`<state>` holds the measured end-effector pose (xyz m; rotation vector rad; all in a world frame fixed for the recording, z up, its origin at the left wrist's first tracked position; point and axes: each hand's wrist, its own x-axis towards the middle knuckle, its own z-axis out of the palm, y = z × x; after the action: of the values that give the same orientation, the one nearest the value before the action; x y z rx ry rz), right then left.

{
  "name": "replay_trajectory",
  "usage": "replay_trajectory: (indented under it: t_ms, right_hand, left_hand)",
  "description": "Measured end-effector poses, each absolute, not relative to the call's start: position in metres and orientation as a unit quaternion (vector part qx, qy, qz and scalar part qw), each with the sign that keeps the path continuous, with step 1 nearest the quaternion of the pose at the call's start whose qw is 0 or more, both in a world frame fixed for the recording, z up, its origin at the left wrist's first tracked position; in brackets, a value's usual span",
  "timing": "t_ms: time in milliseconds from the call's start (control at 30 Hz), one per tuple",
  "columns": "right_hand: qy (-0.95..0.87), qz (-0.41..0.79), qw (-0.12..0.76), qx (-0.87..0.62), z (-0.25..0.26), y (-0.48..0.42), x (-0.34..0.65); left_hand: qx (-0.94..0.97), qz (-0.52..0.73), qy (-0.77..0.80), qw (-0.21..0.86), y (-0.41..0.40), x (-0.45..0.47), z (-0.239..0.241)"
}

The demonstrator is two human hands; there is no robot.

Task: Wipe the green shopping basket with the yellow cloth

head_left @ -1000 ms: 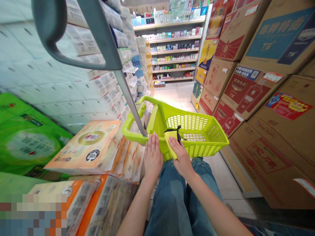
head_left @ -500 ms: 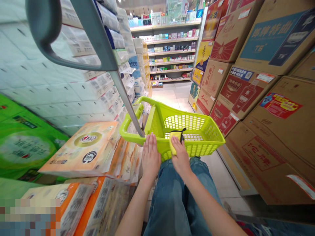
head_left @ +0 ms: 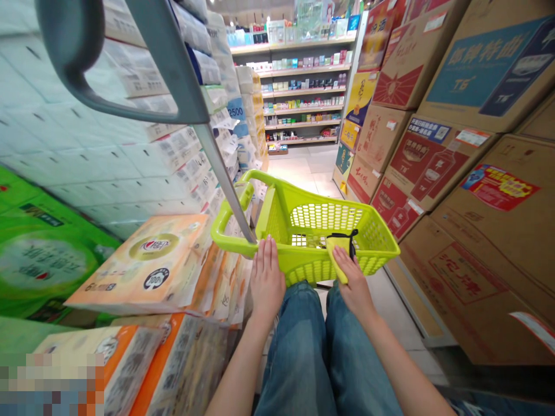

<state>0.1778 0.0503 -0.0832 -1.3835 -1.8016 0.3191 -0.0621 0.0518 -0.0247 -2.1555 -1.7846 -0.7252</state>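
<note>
A lime-green shopping basket (head_left: 299,249) with perforated walls stands in front of my knees, a grey pull handle (head_left: 173,69) rising from its left end on a metal pole (head_left: 225,176). My left hand (head_left: 266,277) lies with fingers straight and together against the basket's near side, close to the foot of the pole. Farther right along the near rim, my right hand (head_left: 353,282) presses a yellow cloth (head_left: 337,260) with black edging to the basket. The cloth folds over the rim; its lower part is partly covered by my fingers. No goods show inside the basket.
Orange tissue packs (head_left: 143,260) are stacked at the left, in front of white tissue packs (head_left: 151,167). Brown cartons (head_left: 489,260) form a wall on the right. A tiled aisle (head_left: 303,167) leads to stocked shelves (head_left: 303,92).
My right hand has slid the yellow cloth to the right along the basket's near rim. My left hand has stayed at its place. My knees have moved apart.
</note>
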Motion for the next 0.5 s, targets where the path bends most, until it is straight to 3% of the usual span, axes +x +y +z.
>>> replay_trajectory:
  t_ms: [233,400,500]
  right_hand:
    - [-0.631,0.136,0.480,-0.594,-0.075,0.058,0.141]
    - [-0.708,0.230,0.485,-0.459,-0.032,0.065,0.048]
    - [-0.739,0.237,0.465,-0.426,-0.022,0.064,0.040]
  left_hand:
    - [-0.742,-0.253,-0.609,0.121,0.052,-0.063,-0.025]
    - [-0.735,-0.257,-0.614,0.130,0.054,-0.065,-0.028]
    - [-0.736,-0.258,-0.612,0.129,0.054,-0.065,-0.029]
